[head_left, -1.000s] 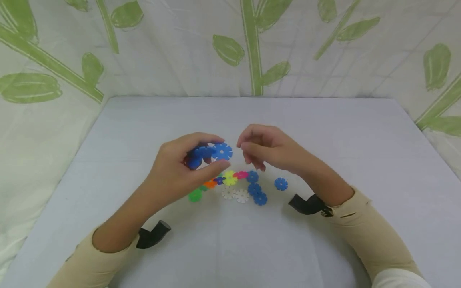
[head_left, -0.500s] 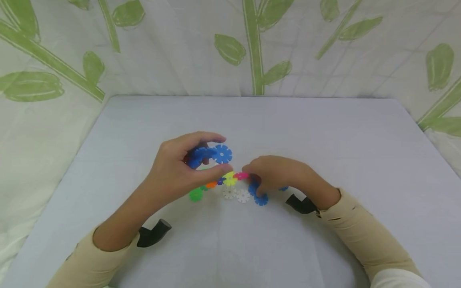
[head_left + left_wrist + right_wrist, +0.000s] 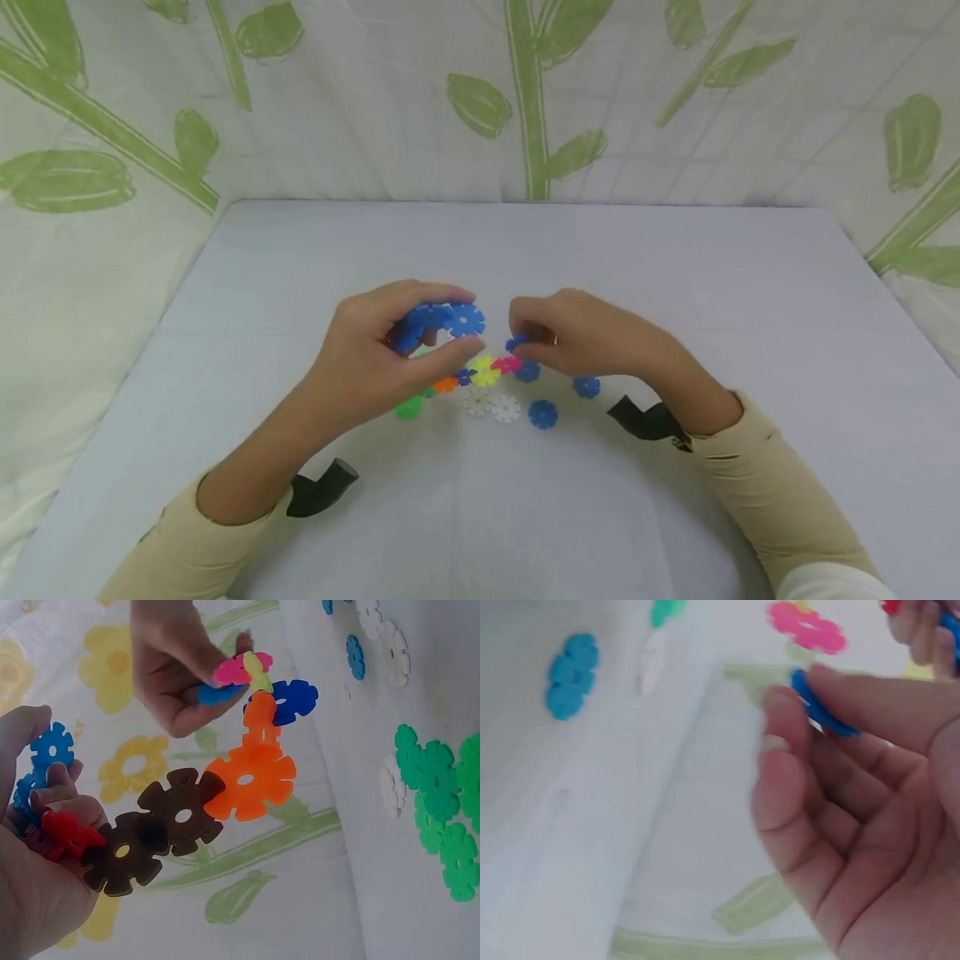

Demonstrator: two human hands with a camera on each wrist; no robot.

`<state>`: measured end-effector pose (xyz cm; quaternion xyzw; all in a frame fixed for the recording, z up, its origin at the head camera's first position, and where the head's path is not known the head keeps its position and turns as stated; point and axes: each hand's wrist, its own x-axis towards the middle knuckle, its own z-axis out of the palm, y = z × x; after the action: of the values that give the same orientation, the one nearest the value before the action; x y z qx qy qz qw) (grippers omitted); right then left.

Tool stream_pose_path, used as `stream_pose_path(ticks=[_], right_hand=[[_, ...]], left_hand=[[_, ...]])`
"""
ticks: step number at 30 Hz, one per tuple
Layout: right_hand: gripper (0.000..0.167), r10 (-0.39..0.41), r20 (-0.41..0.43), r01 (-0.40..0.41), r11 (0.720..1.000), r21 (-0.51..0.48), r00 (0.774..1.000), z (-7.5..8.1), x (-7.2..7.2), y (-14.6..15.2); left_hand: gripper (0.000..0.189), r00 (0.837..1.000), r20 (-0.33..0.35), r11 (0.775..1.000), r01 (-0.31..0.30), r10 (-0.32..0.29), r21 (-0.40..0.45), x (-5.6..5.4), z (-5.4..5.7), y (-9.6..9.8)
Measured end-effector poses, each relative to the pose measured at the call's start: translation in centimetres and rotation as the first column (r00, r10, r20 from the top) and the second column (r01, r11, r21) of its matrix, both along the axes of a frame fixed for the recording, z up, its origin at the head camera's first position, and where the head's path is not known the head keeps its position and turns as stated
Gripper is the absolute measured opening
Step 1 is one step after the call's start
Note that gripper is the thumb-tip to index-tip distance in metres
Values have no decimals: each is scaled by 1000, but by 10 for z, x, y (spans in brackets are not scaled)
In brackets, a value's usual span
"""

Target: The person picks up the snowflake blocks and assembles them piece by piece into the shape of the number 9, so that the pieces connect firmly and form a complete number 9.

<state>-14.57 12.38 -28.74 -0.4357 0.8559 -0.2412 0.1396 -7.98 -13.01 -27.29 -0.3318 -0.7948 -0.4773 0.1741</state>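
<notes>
My left hand (image 3: 390, 342) grips a chain of slotted plastic snowflake discs, with blue discs (image 3: 467, 320) between thumb and fingers. In the left wrist view the chain runs out of that hand through red (image 3: 71, 834), dark brown (image 3: 124, 853) and orange (image 3: 251, 784) discs to blue (image 3: 295, 702), yellow (image 3: 256, 673) and pink (image 3: 244, 667) ones. Thumb and fingertips of my right hand (image 3: 592, 333) pinch a loose blue snowflake disc (image 3: 821, 705). It is raised just right of the chain's pink end, partly hidden by the fingers.
Loose blue discs (image 3: 543, 414) lie on the white table (image 3: 480, 517) below my right hand. Two white discs (image 3: 506, 408) are left of them, and green discs (image 3: 408, 407) lie farther left. Black wrist mounts (image 3: 322, 489) stick out from both sleeves.
My right hand reached down to the blue discs on the table, picked one up and rose back with it. The left hand has stayed nearly still with the chain.
</notes>
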Motion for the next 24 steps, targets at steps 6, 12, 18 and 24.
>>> stream_pose_path(ticks=[6, 12, 18, 24], right_hand=[[8, 18, -115, -48, 963, -265, 993, 13, 6, 2], [13, 30, -181, -96, 925, -368, 983, 18, 17, -1], [15, 28, -208, -117, 896, -428, 978, 22, 25, -3], [14, 29, -240, -137, 885, -444, 970, 26, 29, -4]], left_hand=[[40, 1000, -11, 1000, 14, -14, -8, -2, -1, -1], [44, 999, 21, 999, 34, -34, -10, -1, -3, 0], [42, 999, 37, 998, 34, -32, -45, 0, -2, 2], [39, 999, -3, 998, 51, -52, -48, -2, -3, 2]])
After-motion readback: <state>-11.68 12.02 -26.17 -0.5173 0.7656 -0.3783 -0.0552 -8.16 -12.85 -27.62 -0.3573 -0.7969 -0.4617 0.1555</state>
